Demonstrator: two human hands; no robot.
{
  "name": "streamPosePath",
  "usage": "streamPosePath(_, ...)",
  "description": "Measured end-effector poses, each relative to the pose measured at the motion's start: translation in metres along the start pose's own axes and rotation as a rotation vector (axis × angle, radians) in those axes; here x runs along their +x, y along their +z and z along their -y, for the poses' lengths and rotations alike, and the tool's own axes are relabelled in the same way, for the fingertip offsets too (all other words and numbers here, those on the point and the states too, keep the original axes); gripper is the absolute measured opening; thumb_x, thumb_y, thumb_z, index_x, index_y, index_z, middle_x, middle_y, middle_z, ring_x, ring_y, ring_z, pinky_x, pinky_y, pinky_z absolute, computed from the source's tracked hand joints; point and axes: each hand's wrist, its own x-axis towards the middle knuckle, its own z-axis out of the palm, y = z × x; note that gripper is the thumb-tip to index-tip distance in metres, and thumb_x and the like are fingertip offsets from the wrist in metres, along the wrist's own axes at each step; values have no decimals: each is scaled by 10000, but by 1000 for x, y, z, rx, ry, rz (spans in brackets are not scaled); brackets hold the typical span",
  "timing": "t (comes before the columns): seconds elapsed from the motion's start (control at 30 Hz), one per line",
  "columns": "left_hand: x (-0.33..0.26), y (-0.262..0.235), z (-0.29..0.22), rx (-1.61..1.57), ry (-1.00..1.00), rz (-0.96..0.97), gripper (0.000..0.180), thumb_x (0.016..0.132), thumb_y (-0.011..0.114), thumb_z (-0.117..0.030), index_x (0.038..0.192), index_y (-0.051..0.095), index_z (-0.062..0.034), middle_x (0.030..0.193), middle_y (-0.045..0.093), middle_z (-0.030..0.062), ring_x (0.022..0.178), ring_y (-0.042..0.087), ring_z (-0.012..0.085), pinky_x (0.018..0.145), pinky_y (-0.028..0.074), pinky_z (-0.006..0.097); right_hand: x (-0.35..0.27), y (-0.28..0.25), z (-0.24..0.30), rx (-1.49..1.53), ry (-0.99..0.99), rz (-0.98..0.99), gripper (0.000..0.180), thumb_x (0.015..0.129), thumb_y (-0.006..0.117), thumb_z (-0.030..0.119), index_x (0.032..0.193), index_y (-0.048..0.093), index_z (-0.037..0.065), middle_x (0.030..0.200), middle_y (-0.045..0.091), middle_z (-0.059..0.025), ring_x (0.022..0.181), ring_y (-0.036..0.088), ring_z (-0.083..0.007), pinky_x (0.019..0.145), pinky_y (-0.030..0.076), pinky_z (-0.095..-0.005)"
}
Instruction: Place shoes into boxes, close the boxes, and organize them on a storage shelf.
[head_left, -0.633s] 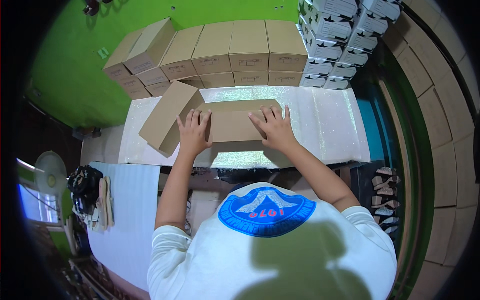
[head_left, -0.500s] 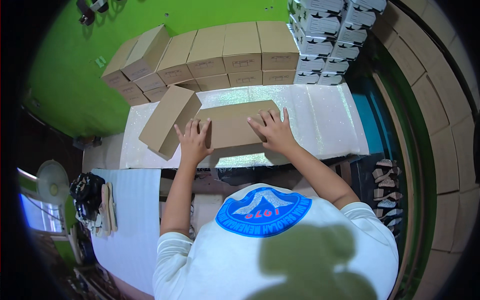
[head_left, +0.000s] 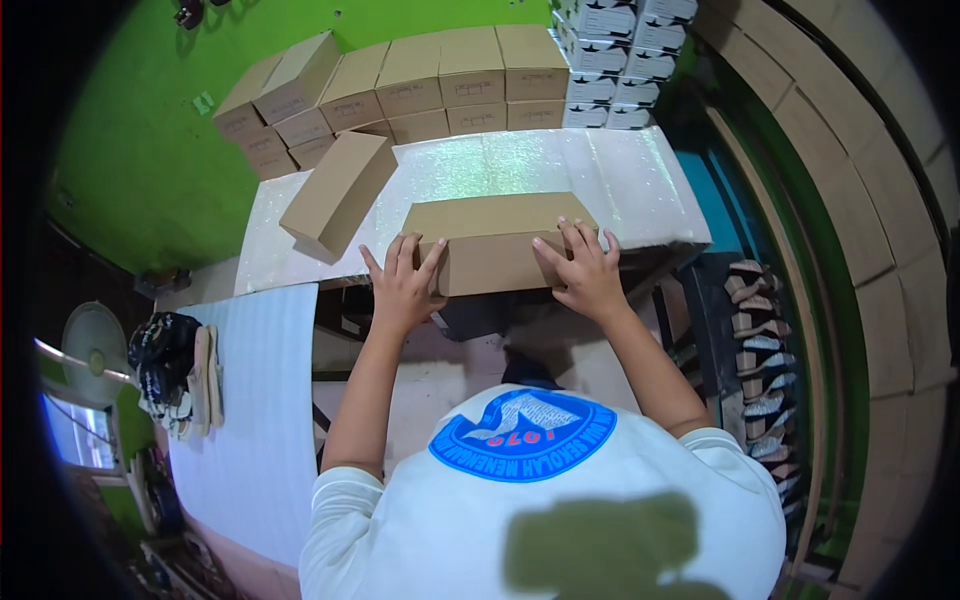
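A long brown cardboard box (head_left: 500,250) is gripped between my two hands at the front edge of the white covered table (head_left: 480,160). My left hand (head_left: 404,285) clasps its left end, thumb along the near side and fingers over the top. My right hand (head_left: 588,270) grips the right end in the same way. The box's near side faces me and reaches out past the table edge; its underside is hidden. Beside it on the left, a second brown box (head_left: 340,190) lies at a slant, touched by neither hand.
Brown boxes (head_left: 470,75) stand in a stacked row along the green wall. White boxes with black stars (head_left: 595,55) are piled at the back right. Several shoes (head_left: 760,370) line a dark rack on the right. A pale-covered table (head_left: 240,400) holding a dark bundle (head_left: 160,360) stands left.
The box between my hands has come toward me, over the table's front edge, and its near side now shows more squarely. The view has shifted slightly. The slanted box stays on the table.
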Motion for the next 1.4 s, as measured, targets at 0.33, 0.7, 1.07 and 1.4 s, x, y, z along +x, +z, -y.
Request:
streamPosePath(0.33, -66, -74, -70, -38, 168, -159, 992, 313, 819, -378, 1235, 472, -257, 1227, 414, 78, 1186, 384, 257, 1002, -23, 659, -110, -93, 30, -90, 49, -89, 781, 486, 748, 245, 1219, 487, 320, 1290, 411, -84, 1192, 374, -245, 872, 256, -463)
streamPosePath(0.7, -106, -166, -165, 62, 223, -461, 825, 446, 760, -458, 1208, 501, -275, 1250, 421, 85, 1207, 367, 266, 997, -54, 661, -195, -218, 17, -294, -64, -337, 641, 505, 728, 272, 1121, 565, 338, 1243, 420, -33, 1179, 370, -220, 911, 225, -417)
streamPosePath(1.07, -170, -239, -270, 42, 205, -530, 761, 474, 757, -504, 1169, 523, -300, 1244, 429, 81, 1231, 347, 308, 983, -96, 661, -297, -322, 14, -353, -157, -388, 568, 505, 739, 291, 1049, 586, 340, 1200, 428, -39, 1153, 371, -217, 902, 218, -402)
streamPosePath(1.4, -239, -319, -306, 109, 305, -585, 669, 634, 641, -595, 1217, 451, -328, 1257, 423, 92, 1209, 370, 304, 993, -77, 654, -373, -401, 57, -365, -140, -424, 563, 461, 763, 299, 999, 607, 347, 1169, 454, -37, 1120, 409, -235, 869, 245, -417)
